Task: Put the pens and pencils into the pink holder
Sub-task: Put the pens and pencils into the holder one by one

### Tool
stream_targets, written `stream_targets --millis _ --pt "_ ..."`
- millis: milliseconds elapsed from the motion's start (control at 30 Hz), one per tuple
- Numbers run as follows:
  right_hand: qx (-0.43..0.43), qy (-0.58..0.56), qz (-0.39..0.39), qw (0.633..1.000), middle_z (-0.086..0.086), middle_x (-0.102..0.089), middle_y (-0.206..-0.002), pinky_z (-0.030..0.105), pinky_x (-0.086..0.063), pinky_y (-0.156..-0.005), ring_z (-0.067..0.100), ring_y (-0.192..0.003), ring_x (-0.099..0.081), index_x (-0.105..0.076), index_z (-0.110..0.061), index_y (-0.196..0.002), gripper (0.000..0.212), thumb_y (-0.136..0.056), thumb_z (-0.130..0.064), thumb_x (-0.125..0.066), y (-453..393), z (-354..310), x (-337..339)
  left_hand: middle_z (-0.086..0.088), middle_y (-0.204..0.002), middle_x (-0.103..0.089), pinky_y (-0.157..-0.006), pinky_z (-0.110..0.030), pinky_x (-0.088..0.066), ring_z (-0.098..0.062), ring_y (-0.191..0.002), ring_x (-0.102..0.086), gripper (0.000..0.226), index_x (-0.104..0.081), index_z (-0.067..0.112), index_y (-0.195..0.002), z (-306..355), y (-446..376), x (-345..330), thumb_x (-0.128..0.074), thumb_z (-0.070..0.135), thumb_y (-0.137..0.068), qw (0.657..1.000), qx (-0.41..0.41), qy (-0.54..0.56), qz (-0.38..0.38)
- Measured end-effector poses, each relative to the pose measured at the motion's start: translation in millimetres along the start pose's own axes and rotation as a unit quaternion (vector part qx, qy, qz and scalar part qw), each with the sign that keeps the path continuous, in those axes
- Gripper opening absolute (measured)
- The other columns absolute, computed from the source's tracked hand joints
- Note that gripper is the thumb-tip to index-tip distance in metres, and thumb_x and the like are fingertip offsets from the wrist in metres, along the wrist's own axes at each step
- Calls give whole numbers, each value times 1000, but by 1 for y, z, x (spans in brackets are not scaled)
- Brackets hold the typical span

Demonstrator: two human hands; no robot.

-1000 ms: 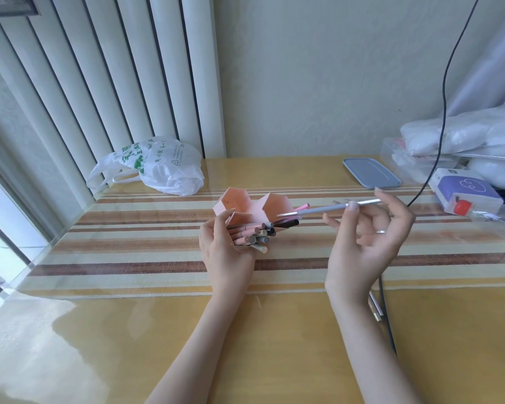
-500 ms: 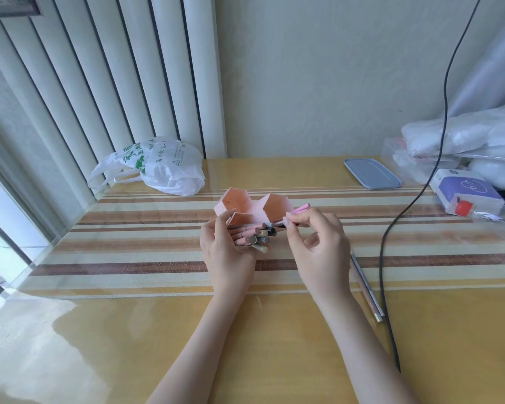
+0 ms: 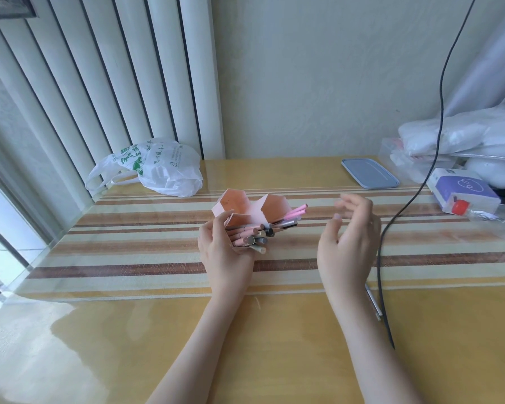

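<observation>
The pink holder [image 3: 252,209], made of joined hexagonal cells, is tipped toward me at the middle of the striped mat. My left hand [image 3: 223,253] grips its near left side. Several pens and pencils [image 3: 252,237] stick out of the front cell, and pink pens [image 3: 296,212] poke from the right cell. To the right of the holder my right hand [image 3: 349,243] hovers with fingers spread and nothing in it. On the table, a grey pen [image 3: 373,303] lies partly hidden behind my right wrist.
A black cable [image 3: 384,258] hangs down just right of my right hand. A white plastic bag [image 3: 158,169] sits at the back left, a blue lid [image 3: 369,173] at the back right. A purple-and-white box [image 3: 464,191] and plastic bags crowd the far right.
My right hand carried a grey pen to the holder's right cell, let it go there, and has now pulled back to the right, empty. My left hand kept its grip on the holder.
</observation>
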State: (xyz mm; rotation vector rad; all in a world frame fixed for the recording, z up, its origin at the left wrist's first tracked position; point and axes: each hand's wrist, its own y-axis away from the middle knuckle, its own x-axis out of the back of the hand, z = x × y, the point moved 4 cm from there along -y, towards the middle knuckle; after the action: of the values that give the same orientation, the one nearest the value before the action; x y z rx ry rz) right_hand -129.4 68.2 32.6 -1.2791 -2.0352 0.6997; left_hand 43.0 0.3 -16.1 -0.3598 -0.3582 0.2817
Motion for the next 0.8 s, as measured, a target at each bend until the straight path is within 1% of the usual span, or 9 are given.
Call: stream_targets --millis 67,133,167,233,333,433,567,700,800 --pt "-43 97 -33 994 7 -67 -107 42 -37 -86 35 -112 -52 -52 -8 -120 42 -81 9 -49 -2 9 -1 10 -110 -38 -96 -39 -39 -7 -102 -34 67 -50 30 -121 0 0 0 -68 4 -62 1000 4 0 0" --pt "-84 195 -120 970 8 -63 -119 47 -35 -92 33 -124 -43 -45 -13 -129 49 -84 4 -51 0 22 -6 11 -110 -38 -95 -36 -39 -6 -102 -34 67 -50 30 -121 0 0 0 -68 4 -62 1000 0 -1 1" --pt "-102 239 -171 950 8 -59 -124 48 -35 -93 33 -125 -41 -41 -15 -132 51 -86 2 -51 1 28 -9 11 -110 -38 -94 -34 -38 -7 -103 -35 66 -50 30 -121 1 0 0 -67 4 -63 1000 -3 -2 1" --pt "-132 299 -267 907 11 -55 -125 47 -39 -91 34 -122 -42 -37 -18 -134 51 -88 -1 -51 4 38 -15 10 -110 -38 -93 -32 -37 -9 -104 -36 66 -50 29 -122 1 0 0 -67 4 -63 1000 -2 -3 -1" --pt "-130 311 -358 871 13 -55 -118 42 -45 -85 34 -113 -45 -42 -14 -129 42 -90 -1 -46 12 47 -22 10 -110 -38 -92 -31 -36 -7 -102 -34 66 -50 29 -122 1 0 0 -67 3 -63 1000 -1 -3 -2" --pt "-123 276 -361 882 16 -57 -114 37 -42 -84 34 -110 -46 -42 -14 -129 46 -89 7 -42 14 48 -24 9 -110 -39 -93 -33 -37 -7 -102 -34 67 -51 29 -121 0 0 0 -67 3 -62 1000 -3 -4 0" --pt "-106 259 -353 893 16 -53 -114 38 -49 -82 34 -103 -53 -48 -12 -125 43 -88 10 -43 15 46 -28 10 -109 -39 -93 -33 -38 -7 -102 -35 67 -51 29 -121 0 -1 -1 -66 1 -62 1000 -7 -5 5" --pt "-114 245 -345 899 16 -48 -111 38 -50 -69 35 -89 -58 -47 -13 -123 43 -86 8 -50 19 44 -30 10 -109 -39 -92 -31 -36 -6 -102 -34 66 -51 29 -121 -1 -1 -1 -65 1 -63 1000 -5 -7 4" --pt "-117 206 -349 907 13 -56 -100 33 -46 -64 31 -88 -59 -49 -15 -122 44 -84 7 -53 21 43 -32 9 -110 -40 -91 -30 -36 -10 -104 -37 66 -51 29 -121 -1 -1 -1 -65 1 -63 1000 -12 -8 5"
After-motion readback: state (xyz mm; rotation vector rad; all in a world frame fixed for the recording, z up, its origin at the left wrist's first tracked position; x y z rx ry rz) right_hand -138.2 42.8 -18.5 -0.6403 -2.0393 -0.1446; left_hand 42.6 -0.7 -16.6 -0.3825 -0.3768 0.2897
